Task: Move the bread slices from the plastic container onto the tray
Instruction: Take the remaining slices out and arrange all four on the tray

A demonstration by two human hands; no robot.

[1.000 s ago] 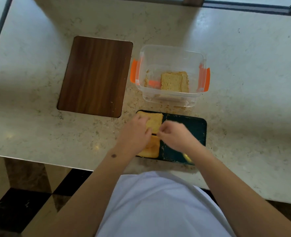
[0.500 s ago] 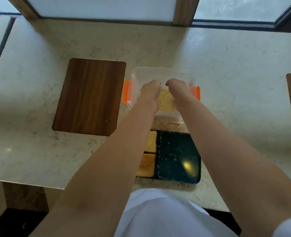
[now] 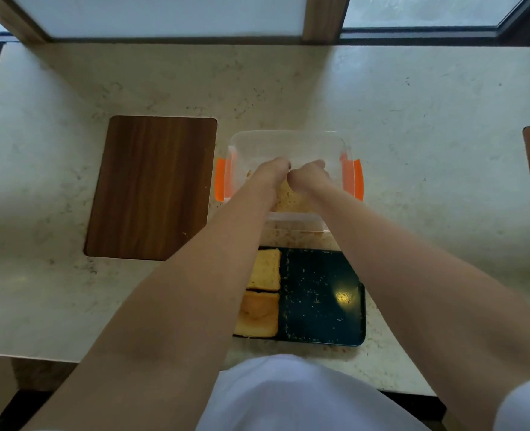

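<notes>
Two golden-brown bread slices (image 3: 262, 290) lie edge to edge on the left side of the dark, crumb-strewn tray (image 3: 319, 300). Head view: left hand (image 3: 270, 174) and right hand (image 3: 309, 175) reach into the clear plastic container (image 3: 288, 144) with orange clips, over a pale toasted slice (image 3: 290, 199); grip cannot be told.

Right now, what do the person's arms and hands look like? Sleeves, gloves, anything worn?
Both forearms are bare from the elbow down, with no gloves, watch or bracelets visible. The left hand and right hand are bare too. A white short sleeve shows at the right upper arm at the frame's lower corner, matching the white garment on the torso. Rings cannot be made out.
</notes>
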